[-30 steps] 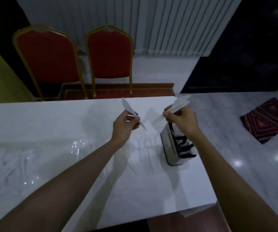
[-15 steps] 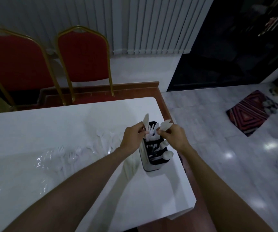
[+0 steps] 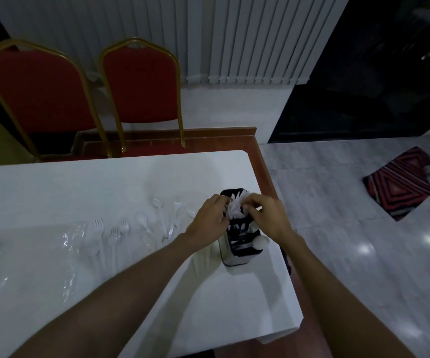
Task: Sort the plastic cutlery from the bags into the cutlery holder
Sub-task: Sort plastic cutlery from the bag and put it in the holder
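The black cutlery holder [image 3: 239, 250] stands near the right end of the white table [image 3: 53, 192]. Several white plastic knives [image 3: 236, 209] stick up from its far compartment, and a white spoon [image 3: 260, 241] leans out of the near one. Both hands are over the far compartment. My left hand [image 3: 207, 219] comes in from the left with its fingers curled round a knife in the bunch. On the other side my right hand [image 3: 267, 214] pinches another knife there. Loose white forks and spoons [image 3: 141, 223] lie on the table left of the holder.
Clear plastic bags [image 3: 70, 244] lie further left on the table, with more cutlery at the left edge. Two red chairs [image 3: 141, 81] stand behind the table. The table's right edge is just past the holder. A patterned mat [image 3: 405, 182] lies on the floor to the right.
Both hands, each with a knife, have come down from above the table to the holder's far compartment. The knives now stand in the bunch. The camera has tilted down and shifted.
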